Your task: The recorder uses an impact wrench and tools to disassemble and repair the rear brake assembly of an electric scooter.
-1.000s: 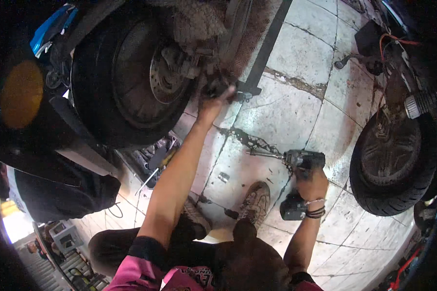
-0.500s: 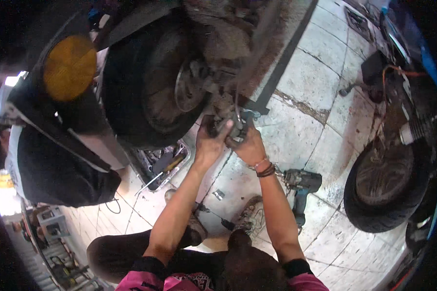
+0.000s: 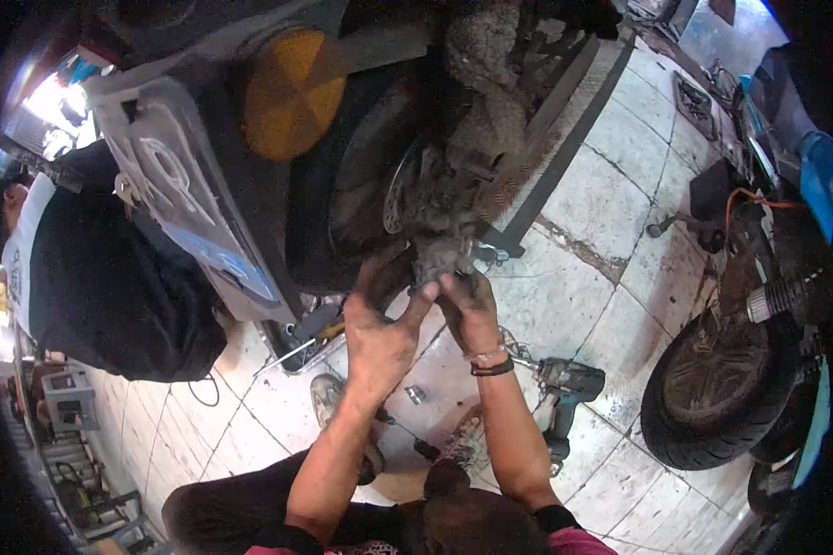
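Both hands are closed around a grimy metal part resembling a brake caliper point(image 3: 435, 254), below the brake disc point(image 3: 400, 194) of a raised motorbike wheel point(image 3: 338, 227). My left hand point(image 3: 379, 333) grips its left side, thumb across the front. On the other side, my right hand point(image 3: 469, 314) has its fingers curled onto the same part, partly hidden. A black and teal cordless impact driver point(image 3: 569, 388) lies on the tiles beside my right forearm. A small silver socket point(image 3: 415, 394) sits on the floor between my arms.
Left, a person in black point(image 3: 111, 287) crouches beside the bike's panel with an orange reflector point(image 3: 294, 92). A tool case point(image 3: 307, 340) lies under the bike. Right stands another partly dismantled motorbike with a low wheel point(image 3: 703, 402). A grey crate point(image 3: 69, 398) is at lower left.
My right hand has let go of the impact driver and moved up-left to join my left hand on the metal part. The view has shifted, showing more of the bike's left panel.
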Action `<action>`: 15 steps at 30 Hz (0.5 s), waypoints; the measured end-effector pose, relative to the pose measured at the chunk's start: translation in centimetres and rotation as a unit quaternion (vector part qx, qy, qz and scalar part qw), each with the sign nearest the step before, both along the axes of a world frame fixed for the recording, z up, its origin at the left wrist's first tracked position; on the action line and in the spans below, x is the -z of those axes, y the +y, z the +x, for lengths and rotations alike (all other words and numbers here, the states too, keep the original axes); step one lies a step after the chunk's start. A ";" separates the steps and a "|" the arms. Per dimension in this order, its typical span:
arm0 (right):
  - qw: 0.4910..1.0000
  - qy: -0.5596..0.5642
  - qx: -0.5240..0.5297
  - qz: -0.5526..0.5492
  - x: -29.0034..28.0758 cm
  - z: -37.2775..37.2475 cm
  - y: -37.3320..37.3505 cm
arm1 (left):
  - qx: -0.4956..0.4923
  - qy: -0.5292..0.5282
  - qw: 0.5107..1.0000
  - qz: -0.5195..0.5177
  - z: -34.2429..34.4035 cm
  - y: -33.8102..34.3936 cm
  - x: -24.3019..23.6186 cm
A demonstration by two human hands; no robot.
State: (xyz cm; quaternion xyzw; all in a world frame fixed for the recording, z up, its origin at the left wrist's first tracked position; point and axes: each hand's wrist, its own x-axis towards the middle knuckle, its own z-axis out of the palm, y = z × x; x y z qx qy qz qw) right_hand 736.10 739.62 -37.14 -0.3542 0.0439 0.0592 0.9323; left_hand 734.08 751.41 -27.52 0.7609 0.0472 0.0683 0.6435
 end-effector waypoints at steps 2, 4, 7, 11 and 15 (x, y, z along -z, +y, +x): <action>0.983 0.006 -0.030 -0.183 0.5 -0.2 -1.5 | 0.019 0.035 0.999 -0.001 -0.4 0.3 0.7; 0.978 0.014 -0.005 -0.210 0.6 -0.7 -2.5 | 0.039 0.068 0.997 -0.003 -0.2 0.5 2.4; 0.949 0.061 0.024 -0.309 0.3 -1.5 -5.0 | 0.097 0.138 0.984 -0.056 0.6 0.8 5.7; 0.928 0.078 0.020 -0.363 -0.5 -2.6 -7.8 | 0.071 0.114 0.989 -0.053 0.7 1.0 3.8; 1.000 0.014 0.009 -0.022 -2.9 -2.4 -7.9 | 0.074 0.025 0.951 -0.299 0.2 1.7 -0.5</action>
